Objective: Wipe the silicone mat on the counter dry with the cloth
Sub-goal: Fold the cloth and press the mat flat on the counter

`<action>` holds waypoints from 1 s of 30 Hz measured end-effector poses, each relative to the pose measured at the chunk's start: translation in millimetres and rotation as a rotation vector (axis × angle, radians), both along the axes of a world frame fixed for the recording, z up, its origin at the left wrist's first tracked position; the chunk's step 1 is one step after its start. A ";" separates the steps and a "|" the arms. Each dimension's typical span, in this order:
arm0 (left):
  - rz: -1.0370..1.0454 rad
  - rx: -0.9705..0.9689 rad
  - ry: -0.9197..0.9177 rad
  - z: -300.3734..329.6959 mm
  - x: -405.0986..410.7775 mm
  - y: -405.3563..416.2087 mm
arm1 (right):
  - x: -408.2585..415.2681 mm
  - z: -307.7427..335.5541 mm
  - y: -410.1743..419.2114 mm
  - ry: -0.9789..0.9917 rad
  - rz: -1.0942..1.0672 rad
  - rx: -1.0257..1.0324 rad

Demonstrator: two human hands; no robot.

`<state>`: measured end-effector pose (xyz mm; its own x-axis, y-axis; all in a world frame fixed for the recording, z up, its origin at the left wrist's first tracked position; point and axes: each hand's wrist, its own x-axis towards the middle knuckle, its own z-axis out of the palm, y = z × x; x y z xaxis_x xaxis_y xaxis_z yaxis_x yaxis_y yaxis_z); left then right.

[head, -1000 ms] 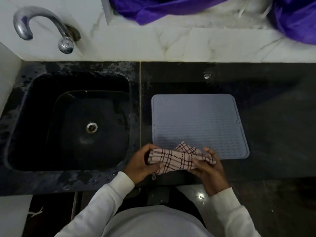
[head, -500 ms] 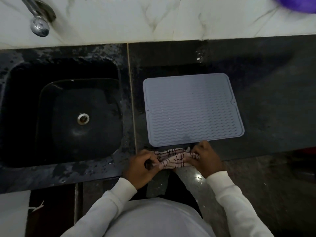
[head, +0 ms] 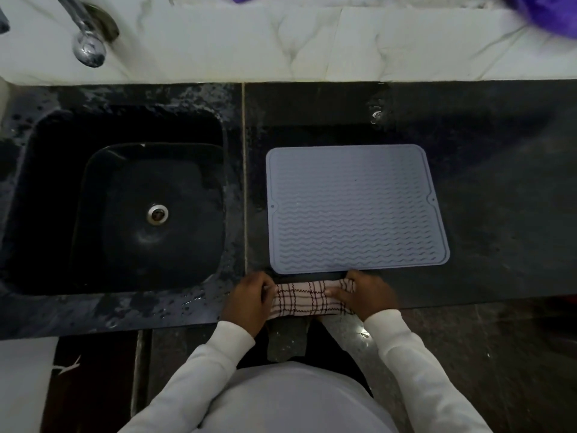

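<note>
so the cloth (head: 309,299) has gone from a loose bunch to a tight band stretched between left hand (head: 249,303) and right hand (head: 365,295), both grips clamping its ends at the counter's (head: 499,182) front edge, just short of the mat (head: 356,207), so wiping hasn't started yet

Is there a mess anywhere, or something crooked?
Yes, a little. Water drops and wet patches speckle the dark counter around the sink. The grey mat lies slightly turned, not square with the counter's edge. The checked cloth is bunched between the left hand and right hand, not on the mat.
</note>
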<state>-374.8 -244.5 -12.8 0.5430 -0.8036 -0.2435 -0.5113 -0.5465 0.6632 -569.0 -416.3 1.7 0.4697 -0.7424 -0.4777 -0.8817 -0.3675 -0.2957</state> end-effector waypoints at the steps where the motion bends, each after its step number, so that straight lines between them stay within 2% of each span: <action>1: 0.008 -0.012 0.006 -0.7 0.6 -0.1 | -0.2 0.5 -0.3 -0.010 -0.001 0.006; 4: 0.042 -0.049 0.028 -0.3 2.9 0.8 | -0.6 8.8 0.1 -0.101 -0.045 0.052; 8: 0.138 -0.137 0.076 16.3 8.2 -11.7 | -10.6 21.0 -26.7 -0.337 -0.198 0.025; 11: 0.320 -0.193 0.298 26.1 21.5 -42.8 | -25.6 23.0 -68.2 -0.466 -0.161 -0.066; 13: 0.461 -0.248 0.523 26.2 35.0 -68.7 | -34.7 19.8 -102.9 -0.427 -0.122 -0.227; 15: 0.526 -0.286 0.622 26.6 44.6 -95.0 | -46.1 6.8 -143.1 -0.300 -0.183 -0.385; 18: 0.564 -0.295 0.670 32.2 49.9 -126.5 | -52.1 -5.3 -182.0 -0.073 -0.376 -0.315; 20: 0.591 -0.262 0.689 25.9 54.1 -140.3 | -50.9 -9.7 -192.1 -0.041 -0.452 -0.256; 22: 0.577 -0.227 0.680 14.5 61.5 -149.1 | -42.7 -2.5 -198.7 -0.151 -0.540 -0.191; 24: 0.553 -0.179 0.576 8.7 63.7 -154.2 | -39.0 3.3 -205.9 -0.269 -0.613 -0.093; 27: 0.414 -0.153 0.128 7.6 56.7 -157.0 | -41.0 1.8 -214.3 -0.345 -0.636 -0.093; 28: 0.368 -0.167 0.077 8.2 51.6 -157.2 | -41.4 2.7 -214.3 -0.370 -0.622 -0.103; 30: 0.330 -0.217 0.099 10.5 47.7 -157.7 | -38.1 8.2 -214.9 -0.434 -0.552 -0.056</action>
<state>-327.1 -402.2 -2.3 0.7628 -0.6287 -0.1515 -0.2601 -0.5128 0.8182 -607.1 -631.2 9.9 0.1570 -0.9451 -0.2865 -0.7502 0.0745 -0.6570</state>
